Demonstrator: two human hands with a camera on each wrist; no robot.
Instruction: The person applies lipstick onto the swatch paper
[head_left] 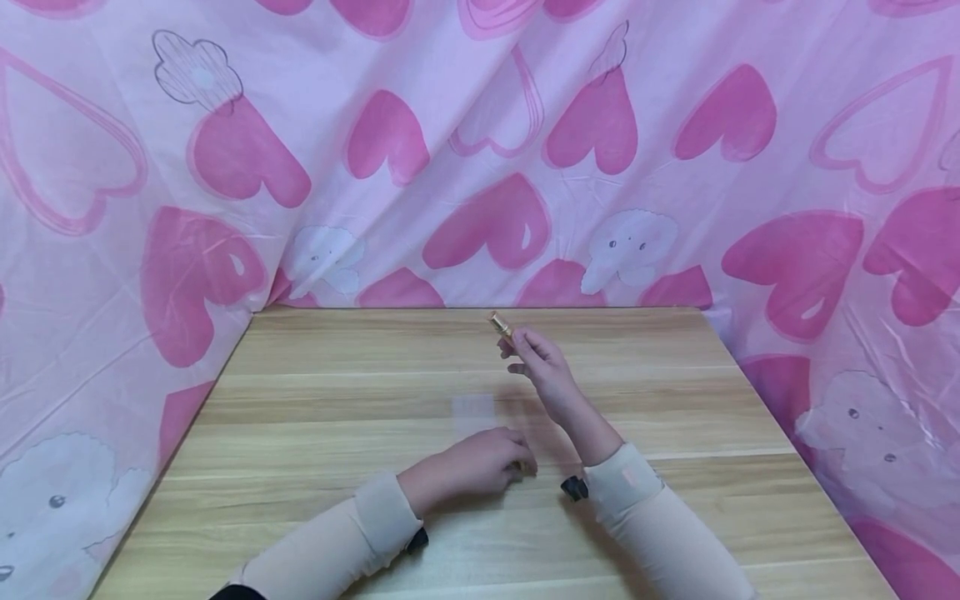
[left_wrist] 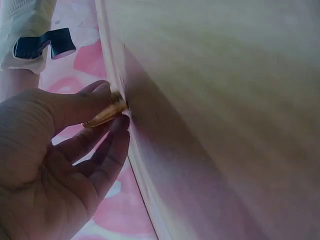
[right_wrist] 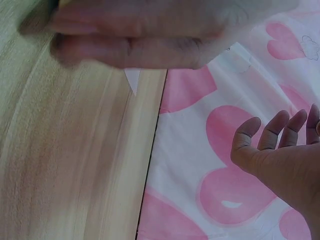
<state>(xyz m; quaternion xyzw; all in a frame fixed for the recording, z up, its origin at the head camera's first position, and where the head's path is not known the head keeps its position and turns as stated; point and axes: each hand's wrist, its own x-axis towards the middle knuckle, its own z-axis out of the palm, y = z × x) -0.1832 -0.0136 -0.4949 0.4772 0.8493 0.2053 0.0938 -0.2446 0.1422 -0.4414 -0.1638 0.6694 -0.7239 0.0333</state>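
Note:
My right hand (head_left: 543,367) is raised over the far half of the table, pinching a gold lipstick tube (head_left: 500,324) that points up and to the left. Nearer to me, my left hand (head_left: 487,462) is low over the wood. Its thumb and fingertips pinch a small gold cap (left_wrist: 111,111), seen in the left wrist view and mostly hidden from the head camera. Just beyond the left hand, a pale translucent sheet (head_left: 474,408) lies flat. In the right wrist view the fingers of the right hand (right_wrist: 135,37) are blurred across the top.
The light wooden table (head_left: 337,358) has a straight far edge. A pink and white cloth (head_left: 480,125) with hearts hangs behind it and down both sides. Black straps (head_left: 574,488) show at the sleeve cuffs.

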